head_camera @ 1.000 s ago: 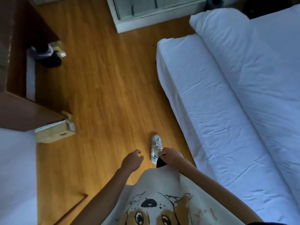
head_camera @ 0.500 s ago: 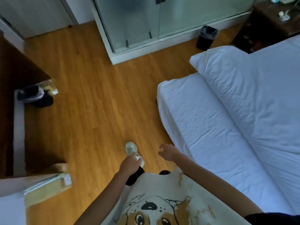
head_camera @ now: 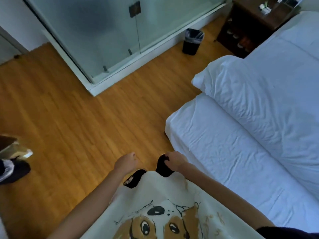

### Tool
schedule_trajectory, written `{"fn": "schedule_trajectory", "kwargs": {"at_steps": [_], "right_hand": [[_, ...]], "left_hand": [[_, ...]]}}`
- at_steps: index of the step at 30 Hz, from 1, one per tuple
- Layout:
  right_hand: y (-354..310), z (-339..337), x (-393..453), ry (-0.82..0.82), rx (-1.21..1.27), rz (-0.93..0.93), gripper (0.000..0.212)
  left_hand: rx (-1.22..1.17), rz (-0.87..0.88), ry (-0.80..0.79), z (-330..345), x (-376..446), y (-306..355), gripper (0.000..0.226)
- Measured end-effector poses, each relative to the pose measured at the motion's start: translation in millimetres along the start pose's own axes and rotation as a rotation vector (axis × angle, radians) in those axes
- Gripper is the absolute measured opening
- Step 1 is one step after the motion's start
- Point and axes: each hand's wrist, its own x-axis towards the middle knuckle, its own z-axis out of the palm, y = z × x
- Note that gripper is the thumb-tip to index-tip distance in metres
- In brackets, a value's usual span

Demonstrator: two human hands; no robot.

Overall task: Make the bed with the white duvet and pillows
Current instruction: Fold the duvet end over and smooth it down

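Note:
The bed point(head_camera: 215, 145) fills the right side, its mattress covered by a wrinkled white sheet. The white duvet point(head_camera: 262, 94) lies on top, set back from the near edge, with a puffy corner toward the far left. No pillows are in view. My left hand point(head_camera: 125, 163) hangs low in front of me over the wooden floor, fingers loosely curled, holding nothing. My right hand point(head_camera: 175, 161) hangs beside it, close to the mattress corner but not touching it, fingers loosely curled and empty.
A glass shower enclosure point(head_camera: 107, 37) stands ahead on a white base. A black waste bin point(head_camera: 192, 41) sits beside a dark wooden nightstand point(head_camera: 248, 23) at the bed's head. Dark clothing point(head_camera: 12, 169) lies on the floor at the left.
The view has swung up and forward along the bed, bringing the shower enclosure, bin and nightstand closer. Both hands stay low and empty as I walk.

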Motion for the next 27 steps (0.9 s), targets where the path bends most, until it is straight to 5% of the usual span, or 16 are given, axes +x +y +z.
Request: {"fn": "schedule_trajectory", "kwargs": {"at_steps": [10, 17, 27], "right_hand": [[-36.9, -160.4, 158.0, 0.079, 0.012, 0.008, 0.018], [-45.1, -279.7, 267.2, 0.143, 0.177, 0.013, 0.032], [20.8, -387.4, 362.1, 0.271, 0.492, 0.356, 0.022]], "left_hand": [[0.121, 0.107, -0.017, -161.7, 158.2, 40.5, 0.051], [0.259, 0.148, -0.006, -296.2, 260.9, 88.2, 0.034], [0.364, 0.376, -0.121, -425.2, 440.3, 226.1, 0.031]]}}
